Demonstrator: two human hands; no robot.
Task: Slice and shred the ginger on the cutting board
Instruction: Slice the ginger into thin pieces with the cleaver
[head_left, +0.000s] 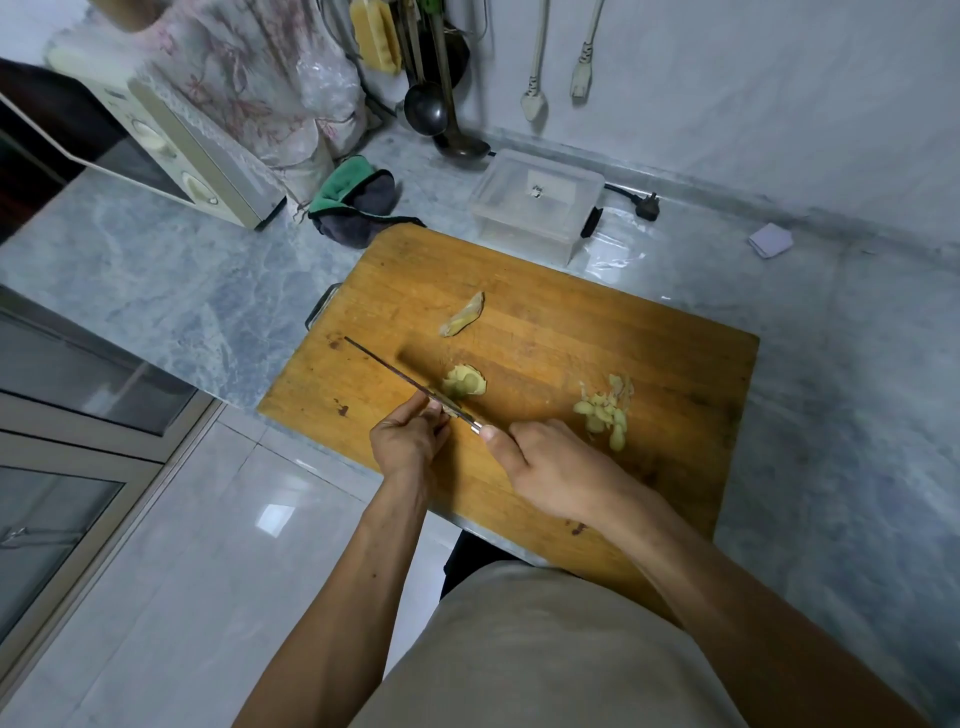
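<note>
A wooden cutting board (545, 322) lies on the marble counter. My right hand (550, 467) grips the handle of a knife (405, 379), its blade seen edge-on and angled up to the left. My left hand (410, 436) has its fingers curled against the blade, pinching a small ginger piece that is mostly hidden. Freshly cut ginger slices (464, 382) lie just right of the blade. A larger ginger chunk (462, 316) sits farther back on the board. A loose pile of cut ginger pieces (605, 410) lies at the right, beyond my right hand.
Behind the board stand a clear plastic container (535, 208), a green and grey cloth (353, 205) and a microwave (171, 156) at the left. Ladles (436, 114) hang on the wall. A black plug (644, 202) and small cards (771, 240) lie at the right.
</note>
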